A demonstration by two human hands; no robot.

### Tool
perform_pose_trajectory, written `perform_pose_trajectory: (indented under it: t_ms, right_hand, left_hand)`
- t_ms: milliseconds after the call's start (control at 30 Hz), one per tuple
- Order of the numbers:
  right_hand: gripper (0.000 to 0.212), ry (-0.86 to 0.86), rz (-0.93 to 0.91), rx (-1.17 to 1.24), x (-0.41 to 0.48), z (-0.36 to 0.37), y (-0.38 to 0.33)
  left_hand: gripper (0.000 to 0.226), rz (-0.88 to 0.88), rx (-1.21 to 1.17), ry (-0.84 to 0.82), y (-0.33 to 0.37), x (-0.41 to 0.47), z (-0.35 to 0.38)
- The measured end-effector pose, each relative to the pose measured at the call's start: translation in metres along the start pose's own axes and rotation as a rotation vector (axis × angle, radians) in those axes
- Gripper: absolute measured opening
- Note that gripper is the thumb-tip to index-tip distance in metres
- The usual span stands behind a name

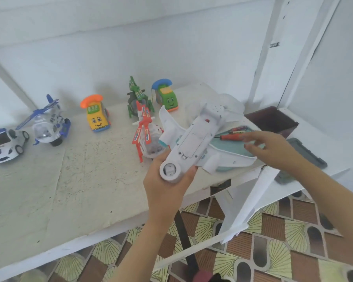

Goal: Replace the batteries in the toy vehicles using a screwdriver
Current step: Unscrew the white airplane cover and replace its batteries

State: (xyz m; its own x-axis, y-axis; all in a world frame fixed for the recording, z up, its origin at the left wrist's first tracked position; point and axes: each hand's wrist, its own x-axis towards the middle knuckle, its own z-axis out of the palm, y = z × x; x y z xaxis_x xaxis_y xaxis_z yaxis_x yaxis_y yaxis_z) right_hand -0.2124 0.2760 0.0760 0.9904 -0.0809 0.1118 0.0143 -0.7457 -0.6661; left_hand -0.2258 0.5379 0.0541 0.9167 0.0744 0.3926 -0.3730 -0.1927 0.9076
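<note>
Only the head view here, so it all comes from that.

The white toy plane (210, 117) is flipped belly-up and held off the tabletop (80, 180), nose toward the person. The left hand (163, 190) grips it by the round nose end, with its fingers (189, 174) curled round from underneath. The long battery door (194, 139) on the belly looks closed, so I'd say the step in hand is picking up the screwdriver (231, 137).

The screwdriver has a red handle and lies on a teal tray (228, 149) just past the plane's wing. A couple of batteries (238, 129) sit right beside it.

The right hand (273, 149) hovers over the handle end. Its fingers (251, 137) are straight and spread and hold nothing. I can't tell if they touch the handle yet.

How I'd do it:
- Pinch the handle from above without nudging the batteries, since those will roll.
- Keep the belly level and the nose grip firm, or rest the plane on the tabletop.
- Seat the tip square in the screw before turning. Tiny toy screws strip easily.

The other toy vehicles (98, 117) sit lined up further back.
</note>
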Motion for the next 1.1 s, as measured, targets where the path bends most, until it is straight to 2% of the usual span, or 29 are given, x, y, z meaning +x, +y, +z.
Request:
perform_pose_trajectory:
  t_ms: [133,200,267,333,400,500,567,633,733,800,867,967,1100]
  right_hand:
    - [0.031,0.036,-0.045,-0.4,0.04,0.006,0.025]
    - [0.027,0.087,-0.103,-0.566,0.052,0.015,0.035]
    - [0.019,0.143,-0.187,-0.615,0.058,0.02,0.038]
    - [0.02,0.19,-0.286,-0.623,0.062,0.02,0.043]
    - [0.02,0.165,-0.319,-0.514,0.064,0.016,0.043]
    - [0.013,0.076,-0.165,-0.065,0.057,-0.001,0.034]
    - [0.011,0.142,-0.059,0.301,0.054,-0.014,0.026]
    - [0.012,0.325,-0.002,0.516,0.055,-0.028,0.016]
    - [0.018,0.547,-0.042,0.569,0.056,-0.051,-0.001]
    - [0.024,0.578,-0.136,0.598,0.053,-0.064,-0.012]
    - [0.025,0.523,-0.173,0.664,0.051,-0.07,-0.022]
    - [0.022,0.374,-0.114,0.784,0.048,-0.065,-0.032]
    - [0.015,0.194,-0.137,0.833,0.04,-0.047,-0.042]
  left_hand:
    - [0.058,0.034,0.088,0.087,-0.006,-0.002,0.004]
    - [0.055,0.068,0.153,0.125,-0.012,-0.001,0.006]
    - [0.049,0.137,0.216,0.151,-0.016,-0.001,0.008]
    - [0.053,0.18,0.251,0.173,-0.018,-0.001,0.01]
    - [0.058,0.198,0.275,0.18,-0.021,-0.001,0.013]
    - [0.06,0.194,0.279,0.136,-0.028,-0.001,0.019]
    - [0.061,0.17,0.255,0.119,-0.031,-0.002,0.024]
    - [0.064,0.153,0.253,0.112,-0.035,-0.002,0.027]
    - [0.065,0.125,0.216,0.075,-0.039,0.0,0.033]
    - [0.063,0.107,0.179,0.023,-0.039,0.003,0.038]
    - [0.063,0.105,0.181,-0.037,-0.041,0.006,0.041]
    - [0.065,0.101,0.192,-0.106,-0.042,0.011,0.046]
    - [0.062,0.104,0.18,-0.165,-0.041,0.018,0.053]
